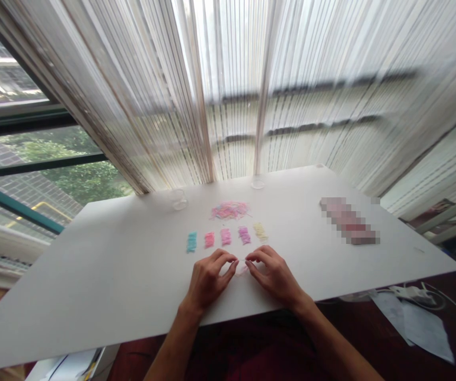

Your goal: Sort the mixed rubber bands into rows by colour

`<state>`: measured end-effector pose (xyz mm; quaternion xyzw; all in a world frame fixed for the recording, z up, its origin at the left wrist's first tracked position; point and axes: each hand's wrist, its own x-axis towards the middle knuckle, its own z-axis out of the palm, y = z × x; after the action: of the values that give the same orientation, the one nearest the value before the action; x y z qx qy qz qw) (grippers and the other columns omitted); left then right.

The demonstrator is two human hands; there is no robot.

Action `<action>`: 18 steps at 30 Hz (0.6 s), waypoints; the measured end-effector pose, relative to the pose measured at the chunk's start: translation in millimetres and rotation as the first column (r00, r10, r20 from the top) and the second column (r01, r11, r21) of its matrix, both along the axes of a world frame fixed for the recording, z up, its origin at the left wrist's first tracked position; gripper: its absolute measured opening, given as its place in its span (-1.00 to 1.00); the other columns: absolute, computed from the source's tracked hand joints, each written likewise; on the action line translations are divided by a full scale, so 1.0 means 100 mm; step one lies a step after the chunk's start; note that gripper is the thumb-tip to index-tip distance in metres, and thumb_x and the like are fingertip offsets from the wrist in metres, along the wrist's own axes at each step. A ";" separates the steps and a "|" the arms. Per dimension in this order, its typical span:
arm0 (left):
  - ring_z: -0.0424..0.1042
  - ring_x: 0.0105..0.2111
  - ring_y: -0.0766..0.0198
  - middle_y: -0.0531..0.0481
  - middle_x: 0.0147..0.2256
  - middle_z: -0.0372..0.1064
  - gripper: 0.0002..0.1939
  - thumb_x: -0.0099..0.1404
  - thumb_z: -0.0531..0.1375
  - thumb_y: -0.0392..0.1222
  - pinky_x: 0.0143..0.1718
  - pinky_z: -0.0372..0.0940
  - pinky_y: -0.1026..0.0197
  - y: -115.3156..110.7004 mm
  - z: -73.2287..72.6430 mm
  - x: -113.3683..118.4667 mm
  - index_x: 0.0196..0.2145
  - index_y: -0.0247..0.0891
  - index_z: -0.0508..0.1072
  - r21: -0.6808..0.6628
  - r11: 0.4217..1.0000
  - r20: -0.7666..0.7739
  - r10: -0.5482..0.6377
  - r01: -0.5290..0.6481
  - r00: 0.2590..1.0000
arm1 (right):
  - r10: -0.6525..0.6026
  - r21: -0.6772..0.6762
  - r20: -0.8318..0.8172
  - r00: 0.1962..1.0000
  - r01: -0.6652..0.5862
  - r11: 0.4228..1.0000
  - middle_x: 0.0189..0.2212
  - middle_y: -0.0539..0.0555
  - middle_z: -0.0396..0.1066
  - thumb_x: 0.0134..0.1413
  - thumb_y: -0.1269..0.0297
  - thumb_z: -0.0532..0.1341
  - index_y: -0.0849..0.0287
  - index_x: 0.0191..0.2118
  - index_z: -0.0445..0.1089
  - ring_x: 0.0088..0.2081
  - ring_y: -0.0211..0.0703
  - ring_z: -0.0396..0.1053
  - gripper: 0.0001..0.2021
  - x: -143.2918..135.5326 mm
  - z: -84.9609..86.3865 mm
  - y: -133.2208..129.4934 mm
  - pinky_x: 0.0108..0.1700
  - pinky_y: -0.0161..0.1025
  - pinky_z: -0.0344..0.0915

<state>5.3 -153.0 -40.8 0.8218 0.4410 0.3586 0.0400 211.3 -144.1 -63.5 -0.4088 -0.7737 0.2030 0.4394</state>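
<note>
My left hand (212, 275) and my right hand (273, 272) meet close together near the table's front edge. Each pinches with thumb and forefinger at one end of a thin pale strand (242, 260), too fine to name. Under it, a few loose pink strands (242, 270) lie on the table between my hands. Beyond my fingers sits a row of small sorted bundles: teal (191, 242), coral pink (209, 239), pink (226, 236), purple (244, 235) and pale yellow (259, 232). Behind the row lies a mixed heap of pastel strands (231, 210).
On the white table (112, 275), a clear cup (179, 200) stands at the back left and a clear round lid or dish (257, 183) at the back middle. A blurred-out pinkish object (350, 221) lies to the right. String curtains (235, 95) hang beyond the far edge.
</note>
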 end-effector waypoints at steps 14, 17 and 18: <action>0.39 -0.49 0.35 0.10 -0.30 0.53 -0.74 0.36 0.17 0.05 -0.37 0.29 0.30 -0.01 -0.04 -1.09 -0.25 -0.09 0.62 -0.164 0.882 -0.154 0.419 -0.441 0.895 | 0.014 -0.013 0.027 1.000 -0.013 1.000 -0.30 0.08 0.44 0.28 0.39 0.19 0.10 -0.25 0.44 -0.21 -0.08 0.44 -0.90 -0.01 0.02 0.00 -0.14 -0.15 0.40; 0.41 -0.47 0.33 0.10 -0.27 0.54 -0.75 0.36 0.17 0.04 -0.37 0.28 0.29 0.01 -0.05 -1.03 -0.24 -0.08 0.61 -0.161 0.858 -0.173 0.462 -0.488 0.870 | 0.018 -0.022 0.034 0.999 -0.017 1.000 -0.30 0.08 0.44 0.29 0.38 0.19 0.10 -0.26 0.44 -0.22 -0.08 0.44 -0.90 0.00 0.02 0.00 -0.14 -0.14 0.41; 0.42 -0.46 0.32 0.10 -0.27 0.54 -0.75 0.36 0.17 0.03 -0.37 0.28 0.29 0.02 -0.05 -1.02 -0.24 -0.09 0.61 -0.158 0.850 -0.180 0.475 -0.502 0.862 | 0.021 -0.026 0.037 0.999 -0.020 0.999 -0.30 0.08 0.44 0.29 0.38 0.19 0.10 -0.25 0.45 -0.22 -0.08 0.44 -0.90 0.00 0.02 0.00 -0.14 -0.14 0.41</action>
<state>-96.4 -151.4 -45.8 0.6964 0.6709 0.2548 -0.0001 211.1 -144.4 -61.8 -0.4099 -0.7833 0.2097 0.4176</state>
